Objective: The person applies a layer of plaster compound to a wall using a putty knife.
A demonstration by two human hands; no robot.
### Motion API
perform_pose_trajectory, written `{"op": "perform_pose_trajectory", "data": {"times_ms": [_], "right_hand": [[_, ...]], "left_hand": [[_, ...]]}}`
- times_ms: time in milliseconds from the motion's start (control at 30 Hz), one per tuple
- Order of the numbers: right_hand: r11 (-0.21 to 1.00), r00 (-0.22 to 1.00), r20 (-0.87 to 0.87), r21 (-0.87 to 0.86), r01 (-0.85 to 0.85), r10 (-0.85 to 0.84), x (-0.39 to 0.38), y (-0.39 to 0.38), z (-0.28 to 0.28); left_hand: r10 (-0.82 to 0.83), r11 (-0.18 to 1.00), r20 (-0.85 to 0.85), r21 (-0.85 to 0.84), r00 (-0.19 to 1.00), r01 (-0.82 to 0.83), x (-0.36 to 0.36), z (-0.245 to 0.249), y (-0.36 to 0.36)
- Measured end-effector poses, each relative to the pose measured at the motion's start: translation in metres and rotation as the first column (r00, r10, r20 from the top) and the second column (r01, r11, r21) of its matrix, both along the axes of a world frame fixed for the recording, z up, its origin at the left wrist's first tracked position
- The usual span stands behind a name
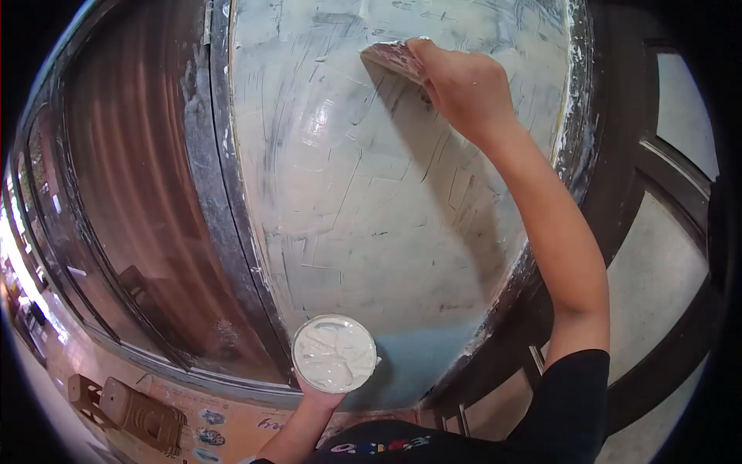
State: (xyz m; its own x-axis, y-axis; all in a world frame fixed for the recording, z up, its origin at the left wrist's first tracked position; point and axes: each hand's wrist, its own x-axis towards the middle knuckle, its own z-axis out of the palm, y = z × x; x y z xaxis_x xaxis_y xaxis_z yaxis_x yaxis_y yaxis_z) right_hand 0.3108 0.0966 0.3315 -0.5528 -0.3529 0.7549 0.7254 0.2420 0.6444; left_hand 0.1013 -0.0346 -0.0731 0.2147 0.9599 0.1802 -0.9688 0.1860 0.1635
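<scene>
- Up near the top of the wall (371, 201), I've got the right hand (464, 89) raised high, arm stretched out from the black sleeve (572, 402).
- Its fingers are clenched round the handle of a scraper (390, 58); the handle itself is hidden inside the fist, and only the smeared blade sticks out to the left.
- That blade lies against the wall, tilted, its edge touching the pale coat.
- The coat covers most of the wall: whitish, streaked with thin dark scratch lines running every way, with a shiny spot left of centre.
- Low down, a blue patch (421, 356) of the wall shows bare under the white.
- Now the left hand (321, 398): it sits at the bottom middle of my view, well apart from the right one, cupping a round tub (334, 353) from underneath.
- I see the wrist and the palm; the fingers are mostly hidden behind the tub, but they are gripping it, mouth facing me.
- White paste fills the tub, its surface ridged and uneven.
- The tub is just in front of the wall's lower edge, beside the blue patch.
- A dark frame (224, 232), crusted with white along its edge, borders the wall on the left.
- Beyond it, a glass pane (131, 193) with brownish reflections.
- Bottom left, brown stools (131, 410) on the floor.
</scene>
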Motion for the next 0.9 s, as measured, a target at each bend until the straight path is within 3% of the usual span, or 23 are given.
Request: {"op": "perform_pose_trajectory", "data": {"times_ms": [67,167,233,300,400,533,567,733,800,833,867,900], "right_hand": [[0.999,1.000,-0.012,-0.040,0.017,-0.017,0.000,-0.014,-0.001],[0.998,0.999,0.008,0.043,-0.052,0.052,-0.008,-0.022,-0.009],[0.998,0.999,0.028,-0.051,-0.029,0.030,-0.006,-0.006,-0.023],[0.988,0.997,0.031,-0.142,0.067,-0.064,-0.005,0.002,-0.025],[0.994,0.999,-0.008,-0.108,0.034,-0.035,-0.001,-0.005,-0.012],[0.967,0.981,-0.195,-0.252,-0.038,-0.012,0.016,-0.029,0.020],[0.916,0.971,-0.231,-0.375,-0.140,0.054,0.025,-0.027,0.028],[0.803,0.998,-0.057,-0.595,-0.014,-0.024,0.033,0.002,0.009],[0.788,0.944,-0.173,-0.602,0.125,-0.282,0.044,0.017,0.018],[0.871,0.931,-0.306,-0.490,0.026,-0.200,0.064,0.029,0.033],[0.875,0.930,-0.309,-0.483,0.025,-0.197,0.083,0.031,0.047],[0.898,0.906,-0.412,-0.428,-0.104,-0.092,0.100,0.030,0.061]], "left_hand": [[-0.032,0.998,0.072,0.054,0.997,0.028,0.000,0.001,-0.006],[0.027,0.999,0.019,0.020,0.999,-0.028,-0.002,-0.003,-0.008],[0.032,0.999,0.001,-0.038,0.999,-0.032,-0.004,-0.010,-0.020],[0.006,1.000,0.032,0.015,0.999,-0.006,-0.002,-0.003,-0.021],[0.008,1.000,0.049,0.010,0.999,-0.008,-0.006,-0.004,-0.029],[0.052,0.999,0.006,0.002,0.999,-0.052,-0.012,-0.008,-0.033],[0.058,0.998,0.010,0.000,0.998,-0.058,-0.015,-0.013,-0.033],[0.079,0.997,0.002,-0.008,0.997,-0.079,-0.015,-0.017,-0.035],[0.053,0.999,0.028,-0.015,0.998,-0.052,-0.015,-0.018,-0.036],[0.058,0.998,0.014,-0.018,0.998,-0.058,-0.015,-0.017,-0.037],[0.064,0.998,0.004,-0.020,0.998,-0.064,-0.015,-0.016,-0.037],[0.049,0.999,0.036,-0.017,0.998,-0.049,-0.015,-0.015,-0.039]]}}
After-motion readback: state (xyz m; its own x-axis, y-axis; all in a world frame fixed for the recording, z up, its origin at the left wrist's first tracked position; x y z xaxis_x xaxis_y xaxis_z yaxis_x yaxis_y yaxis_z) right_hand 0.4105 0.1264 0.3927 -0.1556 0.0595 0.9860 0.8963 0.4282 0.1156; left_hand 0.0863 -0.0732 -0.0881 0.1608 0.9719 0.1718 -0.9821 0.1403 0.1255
